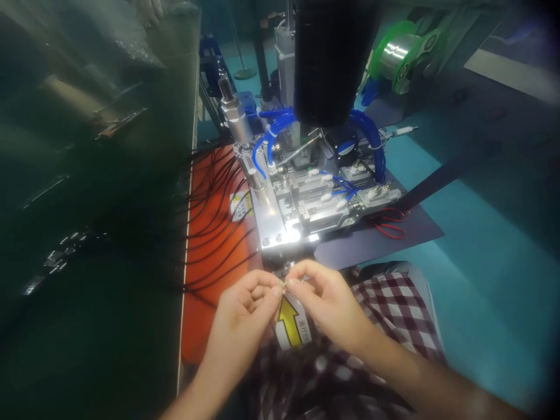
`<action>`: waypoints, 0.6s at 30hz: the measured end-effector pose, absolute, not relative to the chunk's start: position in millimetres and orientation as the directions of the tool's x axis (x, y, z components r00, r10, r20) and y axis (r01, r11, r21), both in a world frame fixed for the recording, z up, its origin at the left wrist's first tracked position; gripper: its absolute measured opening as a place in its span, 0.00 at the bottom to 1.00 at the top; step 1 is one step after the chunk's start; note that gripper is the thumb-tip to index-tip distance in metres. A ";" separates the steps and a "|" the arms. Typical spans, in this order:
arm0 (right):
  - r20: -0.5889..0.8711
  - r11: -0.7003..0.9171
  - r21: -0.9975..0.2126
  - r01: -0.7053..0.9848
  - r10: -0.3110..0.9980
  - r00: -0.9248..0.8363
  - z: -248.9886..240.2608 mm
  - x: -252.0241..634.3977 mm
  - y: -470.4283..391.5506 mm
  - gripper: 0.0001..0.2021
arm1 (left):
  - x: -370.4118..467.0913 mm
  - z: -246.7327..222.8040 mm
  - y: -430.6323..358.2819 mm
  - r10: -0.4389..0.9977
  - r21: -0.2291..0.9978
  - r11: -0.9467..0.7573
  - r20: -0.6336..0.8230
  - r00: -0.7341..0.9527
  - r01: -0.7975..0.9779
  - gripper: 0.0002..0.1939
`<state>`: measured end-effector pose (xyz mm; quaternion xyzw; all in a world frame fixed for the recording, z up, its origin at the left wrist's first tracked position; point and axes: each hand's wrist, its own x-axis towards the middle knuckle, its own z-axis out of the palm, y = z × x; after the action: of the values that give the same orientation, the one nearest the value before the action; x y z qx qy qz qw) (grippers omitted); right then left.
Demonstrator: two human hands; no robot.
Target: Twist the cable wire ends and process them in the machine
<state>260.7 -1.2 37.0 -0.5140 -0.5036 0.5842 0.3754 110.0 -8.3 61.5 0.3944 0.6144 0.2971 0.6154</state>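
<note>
My left hand [242, 318] and my right hand [326, 303] meet fingertip to fingertip just below the machine's front edge. Between them both pinch a tiny part, a thin wire end [284, 284], too small to make out. Right above the hands sits a shiny metal fixture [306, 201] with clamps, blue air hoses [280, 125] and a lit front plate. A yellow arrow label [291, 324] lies directly under my fingers.
Several black cables [214, 227] run across an orange surface [205, 326] at left. A big black cylinder [335, 58] hangs over the fixture. A green solder-wire spool [400, 55] stands at back right. Red wires [391, 224] lie on a dark mat. A dim transparent panel [96, 175] fills the left side.
</note>
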 end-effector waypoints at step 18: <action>-0.397 -0.417 -0.907 -0.053 0.891 -0.219 41.8 254.4 0.9 0.06 | 108.3 51.0 -15.5 0.886 0.887 0.460 -0.461 0.053 0.026 0.11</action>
<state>254.4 0.9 41.8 -0.5144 -0.4073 0.6662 0.3546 108.3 -15.5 51.0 0.3845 0.5929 0.3494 0.6153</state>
